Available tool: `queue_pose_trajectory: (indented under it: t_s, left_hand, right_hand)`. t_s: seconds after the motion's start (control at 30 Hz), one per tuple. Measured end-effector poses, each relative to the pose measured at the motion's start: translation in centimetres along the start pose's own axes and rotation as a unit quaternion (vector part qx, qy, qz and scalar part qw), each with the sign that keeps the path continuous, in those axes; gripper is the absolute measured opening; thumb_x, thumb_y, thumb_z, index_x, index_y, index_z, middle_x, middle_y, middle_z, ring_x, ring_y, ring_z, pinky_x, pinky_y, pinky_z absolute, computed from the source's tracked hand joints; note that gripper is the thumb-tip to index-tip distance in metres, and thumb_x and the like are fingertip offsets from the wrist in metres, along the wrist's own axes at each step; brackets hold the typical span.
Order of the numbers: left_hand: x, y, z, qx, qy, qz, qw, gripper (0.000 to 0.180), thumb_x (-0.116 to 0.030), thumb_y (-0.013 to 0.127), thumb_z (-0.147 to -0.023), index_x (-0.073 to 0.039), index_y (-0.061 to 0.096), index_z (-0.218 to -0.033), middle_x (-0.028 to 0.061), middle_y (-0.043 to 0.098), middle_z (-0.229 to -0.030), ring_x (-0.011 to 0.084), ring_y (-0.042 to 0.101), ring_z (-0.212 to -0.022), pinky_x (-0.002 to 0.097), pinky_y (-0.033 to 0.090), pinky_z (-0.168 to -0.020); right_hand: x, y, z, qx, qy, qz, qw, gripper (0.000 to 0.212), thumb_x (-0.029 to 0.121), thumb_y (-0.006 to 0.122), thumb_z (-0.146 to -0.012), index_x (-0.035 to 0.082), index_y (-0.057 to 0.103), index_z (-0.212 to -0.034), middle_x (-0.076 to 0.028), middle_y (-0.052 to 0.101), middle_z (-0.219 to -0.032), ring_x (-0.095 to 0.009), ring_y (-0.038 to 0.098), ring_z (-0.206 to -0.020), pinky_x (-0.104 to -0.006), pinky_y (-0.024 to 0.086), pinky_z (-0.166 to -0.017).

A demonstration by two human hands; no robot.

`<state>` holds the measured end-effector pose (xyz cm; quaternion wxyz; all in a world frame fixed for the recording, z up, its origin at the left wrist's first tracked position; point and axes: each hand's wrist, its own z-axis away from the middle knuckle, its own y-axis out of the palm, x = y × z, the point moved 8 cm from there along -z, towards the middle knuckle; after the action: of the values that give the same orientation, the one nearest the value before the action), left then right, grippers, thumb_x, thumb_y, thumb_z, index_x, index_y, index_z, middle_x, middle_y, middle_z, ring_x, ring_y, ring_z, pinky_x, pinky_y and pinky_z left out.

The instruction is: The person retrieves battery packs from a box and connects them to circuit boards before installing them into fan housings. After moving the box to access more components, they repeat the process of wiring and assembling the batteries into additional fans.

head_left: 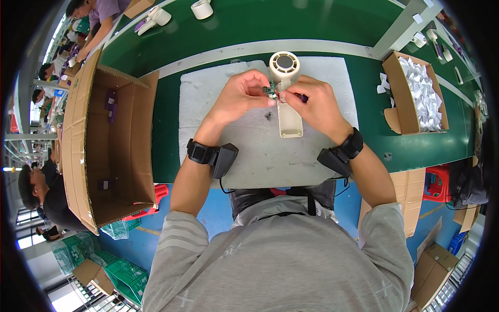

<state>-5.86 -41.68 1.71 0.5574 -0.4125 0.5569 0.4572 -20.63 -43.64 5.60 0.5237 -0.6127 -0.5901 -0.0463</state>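
Observation:
A cream handheld fan body (290,122) lies on the grey foam mat (223,156), its round head pointing away from me and its handle open like a shallow trough. Over the handle's upper end, my left hand (239,98) pinches a small green circuit board (268,90) between thumb and fingers. My right hand (318,103) is closed close beside the board, where thin reddish wires show. A dark purple piece shows among its fingers; its kind is unclear. Several tiny dark screw-like bits (268,116) lie on the mat left of the handle.
At left stands a large open cardboard box (119,151) with a few purple parts. A smaller box (416,96) of white folded pieces sits at right. White fan parts (201,9) rest on the green surface beyond the pale rail (234,51). Other people are at the left.

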Motion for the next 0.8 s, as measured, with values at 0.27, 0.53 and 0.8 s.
queue_pose_trajectory:
  t_s: [0.27,0.53,0.8]
  left_hand:
    - [0.1,0.1,-0.1,-0.003,0.011,0.006,1.000,0.030,0.003,0.077,-0.074,-0.005,0.056,-0.094,0.0020,0.065,-0.090,0.0104,0.063,-0.084,0.0240,0.053,-0.076]
    - [-0.6,0.0,0.1,-0.030,0.019,0.004,0.999,0.033,0.003,0.072,-0.077,-0.002,0.064,-0.110,0.0061,0.067,-0.095,0.0120,0.064,-0.088,0.0263,0.054,-0.080]
    - [-1.4,1.1,0.2,-0.014,0.079,-0.084,0.993,0.042,0.009,0.059,-0.079,-0.002,0.063,-0.120,0.0067,0.068,-0.099,0.0132,0.064,-0.091,0.0261,0.053,-0.083]
  right_hand:
    - [-0.5,0.1,0.0,0.009,0.046,-0.040,0.998,0.010,0.009,0.070,-0.080,0.000,0.069,-0.085,-0.009,0.062,-0.075,-0.021,0.057,-0.058,-0.0309,0.044,-0.053]
    - [1.0,0.4,0.3,0.026,-0.059,0.002,0.998,0.006,0.007,0.070,-0.081,0.001,0.071,-0.083,-0.010,0.063,-0.079,-0.022,0.062,-0.065,-0.0302,0.048,-0.057]
    - [0.1,-0.4,0.1,-0.022,0.007,-0.020,1.000,0.024,0.009,0.073,-0.078,0.005,0.066,-0.101,-0.009,0.064,-0.087,-0.021,0.062,-0.068,-0.0308,0.051,-0.060]
